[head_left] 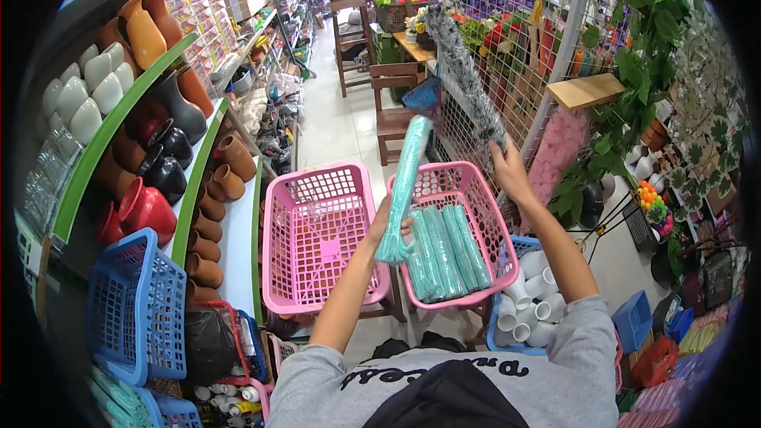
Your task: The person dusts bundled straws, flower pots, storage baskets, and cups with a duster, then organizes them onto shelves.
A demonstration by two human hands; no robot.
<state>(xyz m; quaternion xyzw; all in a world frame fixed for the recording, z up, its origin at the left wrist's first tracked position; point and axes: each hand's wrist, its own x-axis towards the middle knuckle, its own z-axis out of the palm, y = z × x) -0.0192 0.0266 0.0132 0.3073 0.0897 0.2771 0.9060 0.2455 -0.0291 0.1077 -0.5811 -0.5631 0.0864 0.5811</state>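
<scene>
My left hand (387, 226) is closed around the lower part of a mint-green plastic-wrapped bundle (409, 174), held upright and leaning slightly right. Below it, a pink basket (503, 242) holds several similar green wrapped bundles (452, 257) lying side by side. Out to the right, my right hand (510, 165) grips the lower end of a long, shaggy black-and-silver duster-like stick (468, 71), which slants up and to the left. A second pink basket (273, 246), with a little clear plastic inside, stands left of the first.
Shelves with clay pots (230, 181), vases (147, 210) and a blue basket (136, 301) line the left. White vases (523, 313) fill a basket by my right side. A wire grid panel (519, 47) rises at right. The tiled aisle (326, 103) runs ahead past wooden chairs (394, 99).
</scene>
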